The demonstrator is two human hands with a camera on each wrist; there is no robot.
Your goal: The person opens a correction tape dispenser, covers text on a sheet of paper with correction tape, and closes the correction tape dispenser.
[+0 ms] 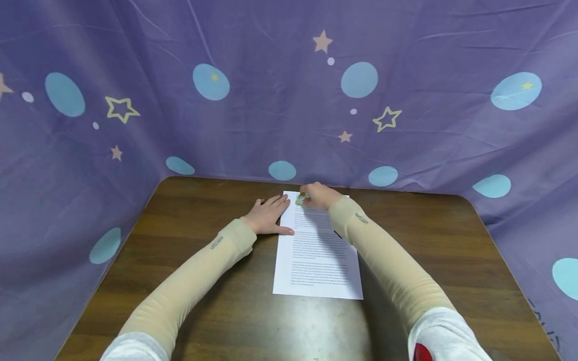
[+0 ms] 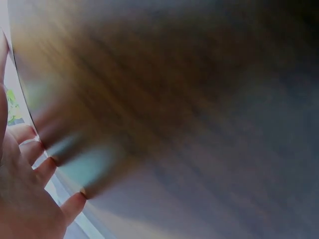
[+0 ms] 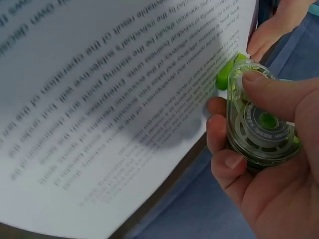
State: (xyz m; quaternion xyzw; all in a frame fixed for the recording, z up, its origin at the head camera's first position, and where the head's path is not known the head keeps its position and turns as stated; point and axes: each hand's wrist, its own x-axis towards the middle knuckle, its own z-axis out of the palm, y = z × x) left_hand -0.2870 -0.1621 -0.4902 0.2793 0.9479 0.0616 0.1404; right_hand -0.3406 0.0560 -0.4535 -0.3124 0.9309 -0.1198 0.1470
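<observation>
A printed sheet of paper (image 1: 316, 271) lies on the wooden table. Spread across its upper left edge, my left hand (image 1: 267, 215) presses with fingers straight and the thumb on the page. My right hand (image 1: 319, 195) grips a clear correction tape dispenser (image 3: 264, 124) with green parts, thumb on top and fingers curled beneath. Its green tip (image 3: 227, 74) is right at the printed lines near the top of the sheet. In the left wrist view only part of the left hand (image 2: 30, 184) shows, at the left side.
Under my right forearm, a thin dark object (image 1: 337, 234) peeks out over the paper. The brown wooden table (image 1: 203, 311) extends around the sheet. A purple curtain (image 1: 280, 125) with stars and blue ovals hangs behind the table and at both sides.
</observation>
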